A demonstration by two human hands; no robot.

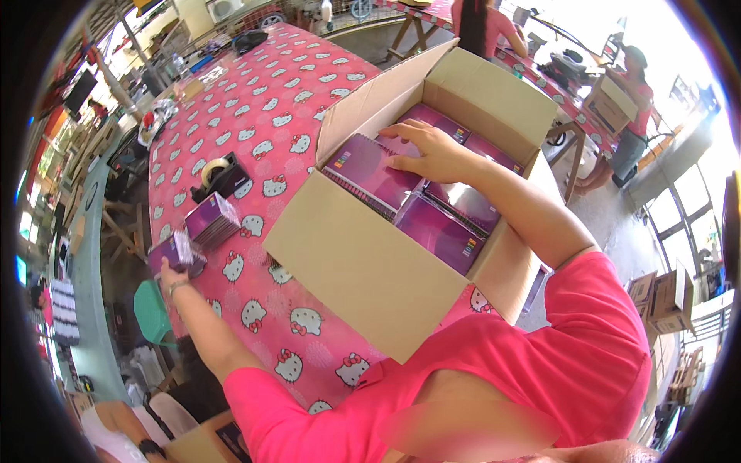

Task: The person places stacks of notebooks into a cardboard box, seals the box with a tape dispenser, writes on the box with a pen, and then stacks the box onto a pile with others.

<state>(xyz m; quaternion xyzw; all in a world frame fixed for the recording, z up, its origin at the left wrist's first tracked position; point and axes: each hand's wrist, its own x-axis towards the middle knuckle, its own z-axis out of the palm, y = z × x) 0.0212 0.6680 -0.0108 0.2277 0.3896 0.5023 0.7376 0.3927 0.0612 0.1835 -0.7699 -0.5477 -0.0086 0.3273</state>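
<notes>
Spreading from the upper left to the centre, a pink table [255,92] bears an open cardboard box [359,262] at centre, packed with purple notebooks [436,231]. Left of centre stand two smaller notebook stacks [214,218]. The right hand [436,150] lies loosely spread, holding nothing, on the boxed notebooks; the left hand [174,276], partly curled, touches the outer stack, its grip unclear.

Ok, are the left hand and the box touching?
Apart: the head view plainly shows pink tablecloth between the left hand and the box.
</notes>
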